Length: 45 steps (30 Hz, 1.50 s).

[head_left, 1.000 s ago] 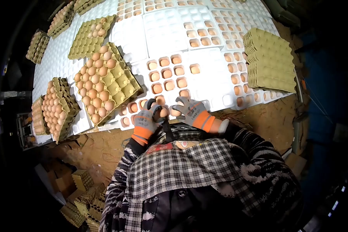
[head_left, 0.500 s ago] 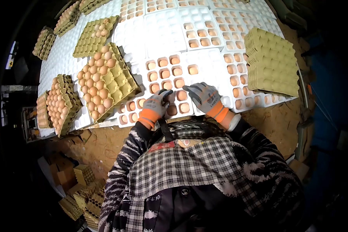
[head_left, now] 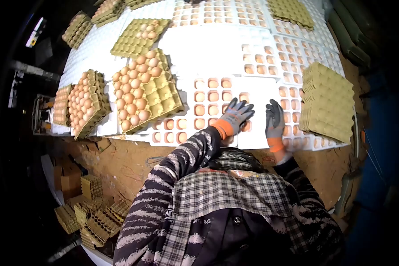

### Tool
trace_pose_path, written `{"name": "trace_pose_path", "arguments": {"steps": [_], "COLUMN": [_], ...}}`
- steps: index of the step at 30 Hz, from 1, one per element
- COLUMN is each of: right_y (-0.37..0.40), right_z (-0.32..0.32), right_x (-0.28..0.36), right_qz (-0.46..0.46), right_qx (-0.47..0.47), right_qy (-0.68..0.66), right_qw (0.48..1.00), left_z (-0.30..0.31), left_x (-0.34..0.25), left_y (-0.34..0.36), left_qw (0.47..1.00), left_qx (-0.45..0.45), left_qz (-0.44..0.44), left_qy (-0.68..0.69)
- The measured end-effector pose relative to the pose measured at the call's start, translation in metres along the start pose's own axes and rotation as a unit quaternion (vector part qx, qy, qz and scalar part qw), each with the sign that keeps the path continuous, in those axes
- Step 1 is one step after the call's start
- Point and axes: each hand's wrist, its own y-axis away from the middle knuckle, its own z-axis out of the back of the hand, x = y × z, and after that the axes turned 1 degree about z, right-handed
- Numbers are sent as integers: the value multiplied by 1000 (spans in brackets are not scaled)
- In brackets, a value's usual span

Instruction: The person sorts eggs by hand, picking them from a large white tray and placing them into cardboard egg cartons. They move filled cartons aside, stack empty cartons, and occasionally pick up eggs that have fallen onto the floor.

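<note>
The left hand (head_left: 235, 116) and the right hand (head_left: 275, 120), both in grey gloves with orange cuffs, are held apart from each other. The left is spread palm down over the white trays, its fingers stretched out; whether anything is touched beneath the palm cannot be told. The right is held upright in the view, its fingers extended, just beside a column of eggs in a white tray (head_left: 291, 91) at the right.

By the left hand, three columns of eggs are held in the cells of a white egg tray (head_left: 219, 89). One egg (head_left: 244, 96) is seated just beyond the left fingertips, and another (head_left: 246, 127) is seen beside the hand. In a nearer white tray at the left, two rows of eggs (head_left: 169, 124) are seated.

Farther left, a yellowish pulp tray stack (head_left: 163, 95) is topped with eggs over its left part, while bare cells are shown at its right. Behind it, a small cluster of eggs is carried by another pulp tray (head_left: 127, 43). At the far left, more eggs are borne by a tilted stack (head_left: 99, 97). On the right side, bare pulp trays (head_left: 328, 104) are piled high.
</note>
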Motion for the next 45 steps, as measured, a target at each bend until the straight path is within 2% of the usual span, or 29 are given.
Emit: {"name": "trace_pose_path", "arguments": {"steps": [1, 3, 6, 7, 8, 9, 11, 14, 16, 17, 19, 20, 21, 23, 24, 25, 27, 28, 29, 31, 33, 35, 36, 37, 39, 40, 43, 44, 45], "right_y": [-2, -12, -39, -45, -51, -57, -54, -30, -30, -31, -52, -61, -67, -76, -73, -69, -56, -61, -71, -92, -103, -117, -110, -100, -83, -81, -103, -117, -118], "right_z": [-5, -14, -50, -76, -103, -133, -201, -299, -330, -338, -326, -317, -312, -325, -332, -337, -358, -356, -351, -334, -333, -340, -355, -368, -405, -410, -363, -347, -319], "right_x": [5, 25, 66, 91, 115, 140, 172, 181, 196, 201, 204, 206, 207, 200, 204, 219, 218, 219, 219, 216, 207, 227, 232, 235, 232, 230, 242, 225, 226], "right_qz": [-30, -29, 90, 50, 100, 157, 197, 331, 315, 310, 235, 121, 4, 65, 149, 153, 189, 196, 155, 69, -36, 152, 157, 231, 267, 287, 161, 127, -72], "right_qx": [-16, -3, 95, 145, 203, 261, 387, 474, 555, 568, 563, 547, 511, 454, 449, 471, 464, 468, 479, 485, 441, 457, 454, 417, 386, 384, 440, 483, 488], "right_qy": [-67, -78, 24, -61, -68, -61, -32, 132, 228, 273, 144, 18, -109, -37, 59, 206, 337, 325, 242, 68, -141, 43, 159, 271, 455, 469, 283, 187, 41], "right_qw": [997, 997, 991, 986, 972, 951, 900, 805, 736, 712, 779, 828, 852, 888, 879, 844, 797, 798, 830, 869, 885, 875, 862, 836, 757, 742, 837, 846, 869], "left_z": [9, 57, 145, 167, 183, 195, 216, 203, 210, 215, 221, 216, 229, 233, 240, 242, 248, 231, 229, 247, 256, 257, 267, 269, 265, 270, 250, 246, 250], "left_x": [2, 4, 36, 53, 71, 85, 105, 129, 136, 137, 143, 152, 159, 178, 185, 180, 177, 190, 194, 200, 211, 231, 231, 230, 227, 217, 228, 231, 231], "left_y": [12, 44, 130, 164, 200, 231, 263, 282, 293, 300, 315, 325, 333, 331, 320, 303, 273, 274, 277, 291, 302, 307, 300, 292, 272, 258, 257, 262, 267], "left_qw": [1000, 981, 957, 934, 909, 879, 867, 885, 905, 883, 772, 691, 669, 768, 852, 889, 895, 905, 906, 913, 810, 811, 863, 905, 917, 908, 901, 906, 912], "left_qx": [3, -92, -205, -224, -229, -231, -75, -61, -109, -172, -283, -372, -358, -341, -250, -202, 5, -16, -4, -122, -267, -295, -244, -180, -47, 11, 15, -55, -84], "left_qz": [-3, 64, 203, 278, 344, 408, 481, 447, 403, 432, 452, 393, 413, 344, 370, 396, 432, 392, 392, 389, 443, 402, 394, 380, 393, 407, 409, 404, 395], "left_qy": [27, 157, 38, -7, -49, -90, -105, -114, -79, 65, 346, 479, 504, 419, 272, 112, -108, -164, -162, 21, 276, 306, 202, 73, -42, -103, -144, -115, -65]}}
